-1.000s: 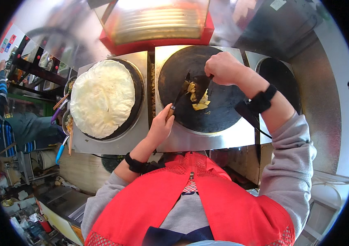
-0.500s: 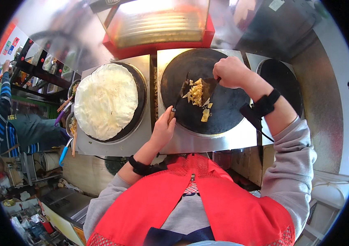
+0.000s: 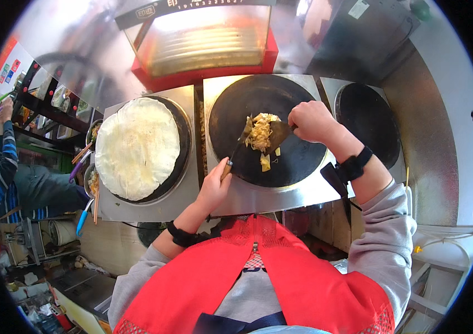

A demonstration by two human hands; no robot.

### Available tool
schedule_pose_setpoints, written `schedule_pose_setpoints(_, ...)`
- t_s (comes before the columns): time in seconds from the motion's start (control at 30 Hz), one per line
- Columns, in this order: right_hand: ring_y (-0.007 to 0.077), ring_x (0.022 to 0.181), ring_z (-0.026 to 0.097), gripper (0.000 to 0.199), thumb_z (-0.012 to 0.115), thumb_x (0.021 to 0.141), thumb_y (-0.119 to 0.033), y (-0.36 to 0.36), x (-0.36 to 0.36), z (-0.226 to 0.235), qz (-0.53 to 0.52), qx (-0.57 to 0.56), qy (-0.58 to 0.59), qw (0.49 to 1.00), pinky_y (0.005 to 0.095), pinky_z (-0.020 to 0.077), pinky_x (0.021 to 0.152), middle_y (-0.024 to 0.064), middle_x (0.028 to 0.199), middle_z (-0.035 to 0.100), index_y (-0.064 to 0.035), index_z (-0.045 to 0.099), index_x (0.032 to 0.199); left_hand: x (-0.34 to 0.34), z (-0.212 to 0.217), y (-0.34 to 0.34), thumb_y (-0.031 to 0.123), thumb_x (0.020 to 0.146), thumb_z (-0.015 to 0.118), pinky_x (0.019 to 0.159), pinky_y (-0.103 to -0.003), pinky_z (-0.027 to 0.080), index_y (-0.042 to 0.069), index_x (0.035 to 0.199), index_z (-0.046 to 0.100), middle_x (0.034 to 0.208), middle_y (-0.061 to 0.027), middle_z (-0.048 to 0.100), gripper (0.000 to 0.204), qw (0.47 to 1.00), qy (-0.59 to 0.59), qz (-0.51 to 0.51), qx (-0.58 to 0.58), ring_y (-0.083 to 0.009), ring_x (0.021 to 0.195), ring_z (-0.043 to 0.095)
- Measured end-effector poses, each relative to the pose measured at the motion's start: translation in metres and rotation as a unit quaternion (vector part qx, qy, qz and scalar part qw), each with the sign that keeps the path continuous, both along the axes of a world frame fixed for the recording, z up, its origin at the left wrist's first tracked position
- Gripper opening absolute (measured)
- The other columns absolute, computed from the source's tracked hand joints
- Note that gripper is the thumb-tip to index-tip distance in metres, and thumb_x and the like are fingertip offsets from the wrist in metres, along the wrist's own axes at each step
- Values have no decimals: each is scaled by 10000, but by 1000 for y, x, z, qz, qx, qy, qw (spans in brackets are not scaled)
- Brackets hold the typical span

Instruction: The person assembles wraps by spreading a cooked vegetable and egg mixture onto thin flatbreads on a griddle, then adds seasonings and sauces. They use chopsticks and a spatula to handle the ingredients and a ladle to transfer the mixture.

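My left hand [image 3: 213, 188] is closed round the wooden handle of a scraper [image 3: 227, 168], whose narrow-looking blade rests on the left side of a heap of chopped food [image 3: 260, 132]. On the heap's right side, a wide dark scraper blade [image 3: 280, 132] leans against it, gripped by my right hand [image 3: 313, 119]; its handle is mostly hidden in the fist. The heap, pale yellow and brown, sits on a round black griddle [image 3: 297, 164]. A few loose yellowish pieces [image 3: 265, 162] lie just nearer to me.
To the left, a large pale pancake [image 3: 136, 147] covers most of another griddle [image 3: 185, 147]. A third griddle [image 3: 367, 122] stands right. Beyond is a glass-fronted case with a red base [image 3: 203, 78]. Food bowls [image 3: 90, 181] with chopsticks sit left, near a person in striped sleeves [image 3: 5, 183].
The chopped food is now bunched into a tighter heap between the two scraper blades. My view has shifted slightly. The person at left now holds something green in a raised hand.
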State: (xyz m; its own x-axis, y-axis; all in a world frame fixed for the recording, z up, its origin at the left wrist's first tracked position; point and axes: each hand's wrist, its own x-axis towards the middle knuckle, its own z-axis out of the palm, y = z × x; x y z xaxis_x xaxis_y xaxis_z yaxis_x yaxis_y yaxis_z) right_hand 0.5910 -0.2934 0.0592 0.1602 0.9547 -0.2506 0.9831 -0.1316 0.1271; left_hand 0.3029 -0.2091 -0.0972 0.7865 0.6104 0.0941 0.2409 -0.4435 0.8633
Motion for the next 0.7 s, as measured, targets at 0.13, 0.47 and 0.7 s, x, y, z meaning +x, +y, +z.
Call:
schedule_pose_setpoints(0.13, 276, 775, 675, 83, 628, 712, -116, -19, -11, 22, -31, 54, 16, 998, 388, 533, 688, 111, 763, 680, -113, 704, 743, -13, 3, 0, 97, 902, 541, 913, -350, 441, 22, 1346, 429, 1163, -235, 579, 465, 999, 25, -17, -38, -331, 1072, 584)
schedule_pose_setpoints(0.47, 275, 752, 693, 122, 599, 786, -127, -22, -99, 2, -110, -51, -8, 993, 361, 555, 657, 122, 788, 694, -77, 707, 757, -31, 6, 9, 74, 890, 547, 921, -367, 443, 8, 1324, 433, 1164, -246, 575, 453, 995, 31, -30, -87, -368, 1082, 574)
schedule_pose_setpoints(0.7, 313, 728, 672, 201, 635, 809, -243, -33, -103, -6, -198, -8, 6, 980, 398, 538, 670, 141, 738, 671, -59, 689, 751, -44, 5, 18, 78, 888, 564, 881, -367, 460, 4, 1318, 438, 1124, -243, 588, 455, 994, -19, -66, -84, -369, 1044, 590)
